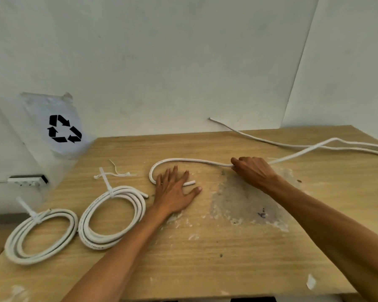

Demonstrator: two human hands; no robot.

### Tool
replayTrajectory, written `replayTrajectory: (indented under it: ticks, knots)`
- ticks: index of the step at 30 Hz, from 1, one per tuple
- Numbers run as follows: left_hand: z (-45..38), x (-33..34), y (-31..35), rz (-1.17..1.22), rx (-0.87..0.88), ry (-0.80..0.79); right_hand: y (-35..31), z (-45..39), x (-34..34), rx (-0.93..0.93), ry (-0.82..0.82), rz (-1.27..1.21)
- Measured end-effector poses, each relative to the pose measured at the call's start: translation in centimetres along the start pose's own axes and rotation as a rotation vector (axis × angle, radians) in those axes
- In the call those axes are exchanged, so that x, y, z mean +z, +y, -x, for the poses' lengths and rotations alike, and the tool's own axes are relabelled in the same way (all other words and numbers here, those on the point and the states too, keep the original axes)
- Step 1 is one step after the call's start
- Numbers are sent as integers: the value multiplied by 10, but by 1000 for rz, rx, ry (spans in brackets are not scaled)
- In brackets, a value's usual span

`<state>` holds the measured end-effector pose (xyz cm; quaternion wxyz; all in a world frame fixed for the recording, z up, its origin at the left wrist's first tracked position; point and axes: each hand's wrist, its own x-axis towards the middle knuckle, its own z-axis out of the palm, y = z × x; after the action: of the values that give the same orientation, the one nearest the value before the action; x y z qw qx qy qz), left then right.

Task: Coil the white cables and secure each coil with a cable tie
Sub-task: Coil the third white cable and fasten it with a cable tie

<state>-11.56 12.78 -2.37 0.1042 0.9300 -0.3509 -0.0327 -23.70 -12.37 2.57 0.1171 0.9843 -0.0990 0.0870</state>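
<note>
Two tied coils point(42, 234) point(114, 216) at 8 o'clock; left hand point(172, 190) flat on loose cable point(183, 160), right hand point(251, 171) gripping it; worn wooden table point(227, 247), white wall point(162, 62).

Two tied coils point(42, 235) left on table point(227, 247), loose cable point(183, 160) behind right

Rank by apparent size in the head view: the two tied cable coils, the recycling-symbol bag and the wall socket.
1. Recycling-symbol bag, though farther away.
2-3. Left coil and right coil: too alike to rank; the left sits nearer the camera.
4. Wall socket, clearly smallest.
</note>
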Motion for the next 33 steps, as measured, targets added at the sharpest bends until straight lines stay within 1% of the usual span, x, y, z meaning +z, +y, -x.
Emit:
replayTrajectory:
  ticks: [4,8,11,14,16,19,21,24,26,29,31,33]
  knots:
    - [-3,0,-3,13,9,24,-9,-8,16,129,7,-110]
    - [-7,4,-6,113,49,153,-19,-16,24,228,-13,-144]
    - [-8,6,-9,226,68,225,-28,-25,20,270,-79,-187]
    - [-3,1,-6,255,106,368,-39,-41,15,328,-153,-231]
    - [-2,-1,-4,264,120,428,-48,-51,14,325,-163,-260]
    - [-3,1,-4,276,121,433,-65,-64,14,234,-156,-270]
    - [-3,2,-5,287,125,443,-75,-72,14,240,-167,-310]
    - [-2,1,-4,319,129,482,-83,-78,19,277,-109,-378]
    - [-1,-1,-3,298,103,492,-88,-78,21,300,-55,-409]
    - [-3,-4,-1,295,-40,483,-98,-72,17,303,63,-576]
    - [-5,-8,-1,370,-176,488,-108,-70,6,246,173,-646]
    - [-7,-12,-1,487,-261,505,-118,-68,-4,190,226,-668]
